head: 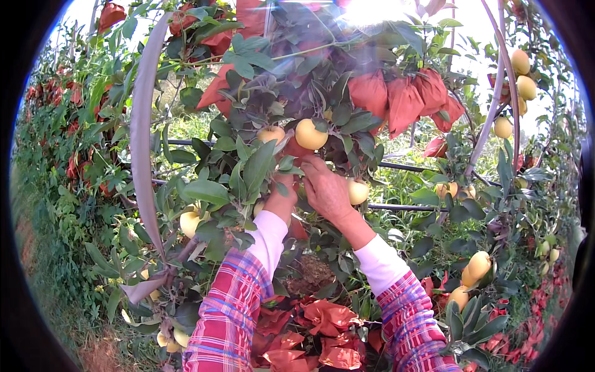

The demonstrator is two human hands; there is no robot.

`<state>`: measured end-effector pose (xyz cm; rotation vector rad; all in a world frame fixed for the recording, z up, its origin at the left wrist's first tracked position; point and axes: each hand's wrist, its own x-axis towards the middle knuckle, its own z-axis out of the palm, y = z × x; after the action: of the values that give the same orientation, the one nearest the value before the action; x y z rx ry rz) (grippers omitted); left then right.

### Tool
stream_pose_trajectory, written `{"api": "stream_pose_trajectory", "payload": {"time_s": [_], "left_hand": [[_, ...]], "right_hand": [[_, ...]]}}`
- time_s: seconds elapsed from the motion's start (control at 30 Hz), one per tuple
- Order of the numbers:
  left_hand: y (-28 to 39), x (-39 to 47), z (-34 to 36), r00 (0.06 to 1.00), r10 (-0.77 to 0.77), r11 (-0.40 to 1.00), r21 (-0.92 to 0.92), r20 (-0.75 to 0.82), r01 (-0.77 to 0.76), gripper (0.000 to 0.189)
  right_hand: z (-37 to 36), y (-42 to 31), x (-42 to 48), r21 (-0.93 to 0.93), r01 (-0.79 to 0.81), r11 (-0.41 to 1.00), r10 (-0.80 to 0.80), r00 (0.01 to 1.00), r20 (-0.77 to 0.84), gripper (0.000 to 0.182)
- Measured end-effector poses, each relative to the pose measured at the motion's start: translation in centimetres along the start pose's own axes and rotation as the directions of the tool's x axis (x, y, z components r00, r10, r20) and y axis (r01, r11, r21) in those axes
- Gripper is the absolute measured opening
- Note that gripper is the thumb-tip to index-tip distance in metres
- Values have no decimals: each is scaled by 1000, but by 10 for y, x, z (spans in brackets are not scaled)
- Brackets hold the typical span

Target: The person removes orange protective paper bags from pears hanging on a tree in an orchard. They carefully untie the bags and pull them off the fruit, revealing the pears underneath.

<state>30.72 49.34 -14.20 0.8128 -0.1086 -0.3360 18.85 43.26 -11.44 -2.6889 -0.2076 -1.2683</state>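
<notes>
Both of my hands reach into the leaves of a fruit tree. My right hand (326,189) has its fingers bent at a red fruit bag (295,149), just under a pale yellow apple (311,134). Lower and to the left, my left hand (281,193) is partly covered by leaves, its fingers hidden, so its hold cannot be made out. Another yellow apple (271,134) hangs above it, and one more yellow apple (358,191) is beside my right hand. Red bags (404,104) still closed hang at the upper right of my hands.
Removed red bags (325,318) lie in a pile below my forearms. A grey curved strip (142,135) hangs at the left. Dark horizontal pipes (404,207) run behind the branches. More yellow apples (479,266) hang at the right, and red bags (534,321) litter the ground there.
</notes>
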Motion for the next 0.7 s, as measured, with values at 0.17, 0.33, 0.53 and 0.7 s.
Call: {"api": "stream_pose_trajectory", "payload": {"time_s": [0.17,0.33,0.53,0.7], "left_hand": [[-24,-4,0,985,148,989,6,-91,-148,13],[-2,-86,-12,977,201,975,81,72,-207,44],[19,-191,-78,901,55,984,128,431,-121,45],[17,-256,-143,920,-51,946,314,390,-81,27]], "right_hand": [[-9,-14,-24,67,26,997,-24,999,-32,26],[-21,-29,-86,358,-79,930,99,994,-37,22],[5,-23,-178,500,-307,809,184,942,280,17],[35,-23,-246,507,-519,688,182,799,573,17]]}}
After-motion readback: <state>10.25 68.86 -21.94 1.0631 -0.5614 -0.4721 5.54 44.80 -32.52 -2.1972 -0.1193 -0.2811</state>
